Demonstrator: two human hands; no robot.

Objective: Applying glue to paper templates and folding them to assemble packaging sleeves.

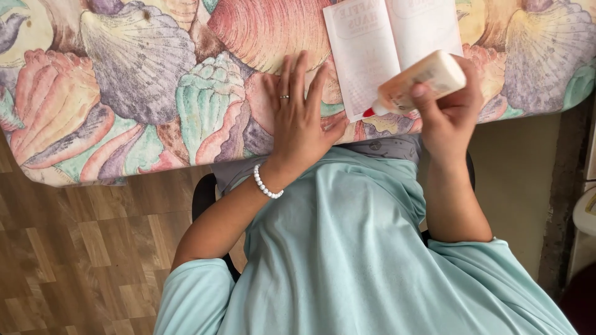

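Right now my right hand (450, 102) grips the glue bottle (422, 82), red tip tilted down-left toward the folded paper (388, 43), while my open left hand (301, 115) lies flat nearby.

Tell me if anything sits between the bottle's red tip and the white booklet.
Nothing visible does. The right hand holds the bottle tilted, red tip at the booklet's lower edge. The left hand lies flat beside it.

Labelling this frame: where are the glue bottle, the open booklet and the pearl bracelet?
glue bottle (428, 77), head view, middle of its body.
open booklet (372, 56), head view, left page.
pearl bracelet (266, 186), head view, beads on left wrist.
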